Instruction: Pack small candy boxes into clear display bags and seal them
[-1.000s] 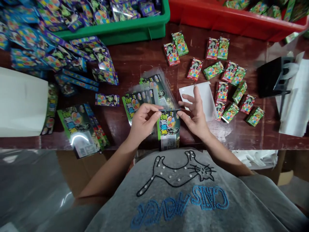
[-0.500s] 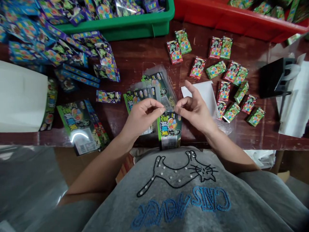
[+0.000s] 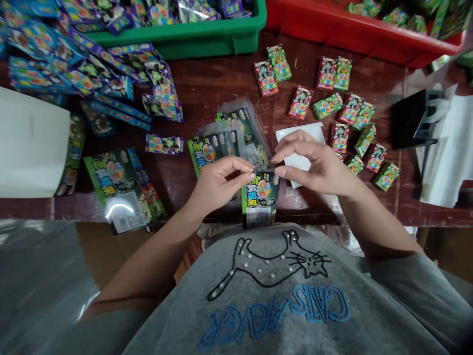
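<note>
A flat printed plastic bag [image 3: 261, 196] with a green strip and colourful lettering hangs upright at the table's front edge, in front of my shirt. My left hand [image 3: 216, 185] pinches the top left of its clear upper edge between thumb and forefinger. At the top right corner, my right hand [image 3: 318, 162] grips the same edge with thumb and fingertips. Just beyond lie more printed bags [image 3: 207, 150] in an overlapping stack, partly hidden by my left hand. Under and behind my right hand rests a white sheet [image 3: 301, 165].
Small red and green candy boxes [image 3: 301, 102] are scattered at the right, near a black tape dispenser [image 3: 416, 118]. A green bin [image 3: 218, 42] and a red bin [image 3: 354, 37] stand at the back. Purple and blue packets [image 3: 94, 74] pile up left, above a filled bag [image 3: 118, 192].
My right hand has turned, its raised forefinger coming down towards the other fingers, and its forearm has swung outward. My left hand keeps its pinch, nearly in place.
</note>
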Motion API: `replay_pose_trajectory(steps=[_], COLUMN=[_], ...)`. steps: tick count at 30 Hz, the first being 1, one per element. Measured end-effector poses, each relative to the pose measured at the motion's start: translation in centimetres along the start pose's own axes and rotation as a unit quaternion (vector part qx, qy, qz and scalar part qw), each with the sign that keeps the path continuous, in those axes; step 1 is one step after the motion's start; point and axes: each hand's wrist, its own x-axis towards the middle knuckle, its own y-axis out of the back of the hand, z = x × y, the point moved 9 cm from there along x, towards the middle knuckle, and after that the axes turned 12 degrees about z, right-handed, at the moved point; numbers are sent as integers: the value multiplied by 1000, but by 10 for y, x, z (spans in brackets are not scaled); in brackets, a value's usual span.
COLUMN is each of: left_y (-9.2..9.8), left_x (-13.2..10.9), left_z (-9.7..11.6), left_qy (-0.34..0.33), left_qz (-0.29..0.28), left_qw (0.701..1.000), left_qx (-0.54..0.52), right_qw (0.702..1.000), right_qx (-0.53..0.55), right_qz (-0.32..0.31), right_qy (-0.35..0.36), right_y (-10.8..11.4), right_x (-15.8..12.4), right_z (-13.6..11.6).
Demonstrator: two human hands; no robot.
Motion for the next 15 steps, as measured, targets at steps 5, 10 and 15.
replay_pose_trajectory(steps=[5, 10, 15], left_y=[1, 5, 46], left_x=[-2, -14, -35], left_z=[3, 3, 2], left_qy=[-3, -7, -16], left_qz=[10, 38, 91], left_qw=[1000, 999, 995], left_qx=[-12, -10, 27], right_qw=[997, 993, 986], right_qx=[-55, -111, -91], right_qz=[-57, 3, -124], right_qy=[22, 44, 69], right_y=[-26, -34, -71], right_x=[11, 5, 16], right_z=[5, -2, -2])
